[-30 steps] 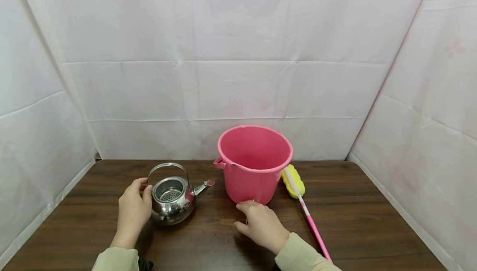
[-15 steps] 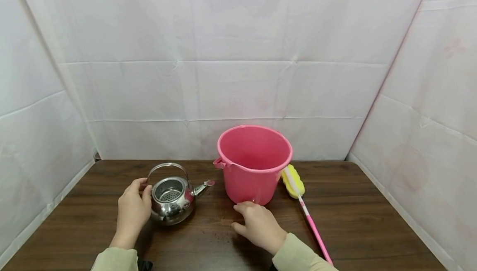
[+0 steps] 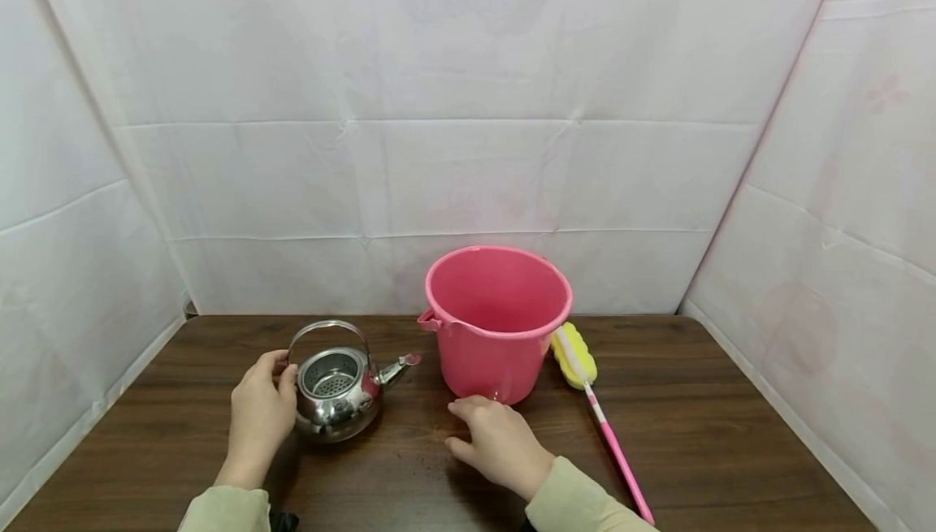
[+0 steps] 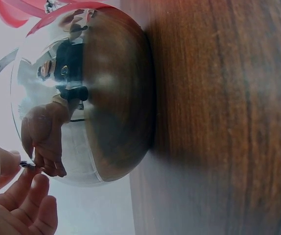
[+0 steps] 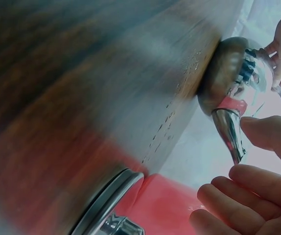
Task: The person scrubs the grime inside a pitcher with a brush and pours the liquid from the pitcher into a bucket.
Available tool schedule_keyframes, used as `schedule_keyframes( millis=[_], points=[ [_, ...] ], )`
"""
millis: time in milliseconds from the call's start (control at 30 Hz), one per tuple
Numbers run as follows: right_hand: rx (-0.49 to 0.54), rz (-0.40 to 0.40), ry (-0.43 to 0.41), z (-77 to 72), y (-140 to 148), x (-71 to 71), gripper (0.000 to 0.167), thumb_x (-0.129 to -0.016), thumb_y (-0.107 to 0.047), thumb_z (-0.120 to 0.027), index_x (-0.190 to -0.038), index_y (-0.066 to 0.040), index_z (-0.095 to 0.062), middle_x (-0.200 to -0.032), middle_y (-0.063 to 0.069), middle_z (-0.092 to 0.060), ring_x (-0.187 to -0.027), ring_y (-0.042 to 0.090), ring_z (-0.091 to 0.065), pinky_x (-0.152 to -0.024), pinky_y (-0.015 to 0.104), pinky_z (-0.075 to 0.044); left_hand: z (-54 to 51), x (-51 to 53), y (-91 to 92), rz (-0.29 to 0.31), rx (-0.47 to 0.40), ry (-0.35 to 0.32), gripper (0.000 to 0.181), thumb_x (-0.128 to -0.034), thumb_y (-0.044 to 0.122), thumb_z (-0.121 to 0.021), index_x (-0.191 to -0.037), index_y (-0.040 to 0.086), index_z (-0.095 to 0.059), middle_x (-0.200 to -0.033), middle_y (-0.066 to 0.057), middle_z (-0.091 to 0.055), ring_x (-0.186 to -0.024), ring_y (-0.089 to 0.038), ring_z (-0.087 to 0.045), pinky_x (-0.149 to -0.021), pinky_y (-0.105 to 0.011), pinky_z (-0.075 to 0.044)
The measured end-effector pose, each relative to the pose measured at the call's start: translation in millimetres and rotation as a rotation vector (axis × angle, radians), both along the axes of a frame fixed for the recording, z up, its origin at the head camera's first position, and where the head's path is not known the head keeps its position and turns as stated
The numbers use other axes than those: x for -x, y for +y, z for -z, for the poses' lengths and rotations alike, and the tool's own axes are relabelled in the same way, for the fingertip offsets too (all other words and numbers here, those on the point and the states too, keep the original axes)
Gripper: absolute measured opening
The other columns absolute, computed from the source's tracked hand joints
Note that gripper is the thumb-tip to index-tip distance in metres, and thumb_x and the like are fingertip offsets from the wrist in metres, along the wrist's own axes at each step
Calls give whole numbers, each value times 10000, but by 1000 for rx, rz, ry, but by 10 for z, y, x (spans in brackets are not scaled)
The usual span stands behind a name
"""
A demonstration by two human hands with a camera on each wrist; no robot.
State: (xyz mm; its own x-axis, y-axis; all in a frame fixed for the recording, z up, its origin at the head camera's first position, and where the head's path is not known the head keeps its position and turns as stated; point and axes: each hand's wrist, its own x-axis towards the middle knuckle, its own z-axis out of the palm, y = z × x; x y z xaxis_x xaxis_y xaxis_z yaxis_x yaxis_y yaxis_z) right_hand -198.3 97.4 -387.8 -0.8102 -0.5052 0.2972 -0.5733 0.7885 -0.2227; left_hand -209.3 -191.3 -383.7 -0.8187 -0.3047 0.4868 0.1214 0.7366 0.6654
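Note:
A steel kettle [image 3: 338, 410] without its lid stands on the table at the left, a strainer inside, spout pointing right. My left hand [image 3: 259, 418] pinches the lower end of its raised handle [image 3: 332, 322]; the left wrist view shows thumb and finger meeting at a small metal piece beside the kettle body [image 4: 116, 93]. My right hand [image 3: 504, 447] hovers in front of the pink bucket [image 3: 490, 365], its thumb apart from relaxed fingers. In the right wrist view a round metal lid [image 5: 106, 203] with a knob lies low near the right hand [image 5: 263, 191]; the head view hides it.
Right of the bucket lies a brush with a yellow sponge head [image 3: 574, 356] and a pink handle [image 3: 624, 464]. The brown wooden table [image 3: 717, 434] meets white cloth walls [image 3: 468, 175] at its back and sides.
My right hand has shifted a little to the left in front of the bucket. The left hand and kettle keep their places.

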Motion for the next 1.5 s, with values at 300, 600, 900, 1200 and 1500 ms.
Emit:
schedule_keyframes(
  millis=[300,600,900,1200,1500],
  points=[
    [-16,16,-12,-13,-56,4,374,-805,-284,-714,-1120,-84,-685,-1101,27,-689,-1019,144,-658,-794,319,-549,5,11,-7,-3,-3,2,262,-939,54,-528,-1163,-79,-560,-1014,-294,-619,-892,-396,-623,-752,-527,-485],
    [7,-4,-13,-27,-111,2,376,-813,-270,-714,-1133,-76,-679,-1113,38,-686,-1030,152,-654,-800,318,-551,-2,16,-1,-8,-7,-6,266,-943,65,-517,-1162,-81,-557,-1014,-291,-620,-897,-399,-621,-755,-528,-486],
    [9,-26,-39,-51,-169,-5,387,-824,-269,-709,-1155,-72,-669,-1140,54,-679,-1060,155,-642,-851,323,-536,6,2,4,-7,-7,-2,256,-934,47,-529,-1151,-83,-562,-1005,-293,-621,-891,-402,-621,-761,-532,-480],
    [17,-46,9,-38,-234,-4,389,-819,-264,-707,-1152,-65,-670,-1143,60,-682,-1074,160,-641,-857,326,-534,0,15,2,-10,-3,12,253,-931,50,-531,-1143,-85,-567,-997,-293,-628,-881,-401,-628,-751,-531,-484],
    [15,-69,61,-48,-295,-7,376,-803,-256,-717,-1128,-70,-682,-1127,56,-689,-1047,154,-655,-843,314,-538,-12,9,6,-11,2,9,253,-933,49,-535,-1145,-86,-568,-999,-291,-629,-879,-399,-628,-750,-526,-484]
  ],
)
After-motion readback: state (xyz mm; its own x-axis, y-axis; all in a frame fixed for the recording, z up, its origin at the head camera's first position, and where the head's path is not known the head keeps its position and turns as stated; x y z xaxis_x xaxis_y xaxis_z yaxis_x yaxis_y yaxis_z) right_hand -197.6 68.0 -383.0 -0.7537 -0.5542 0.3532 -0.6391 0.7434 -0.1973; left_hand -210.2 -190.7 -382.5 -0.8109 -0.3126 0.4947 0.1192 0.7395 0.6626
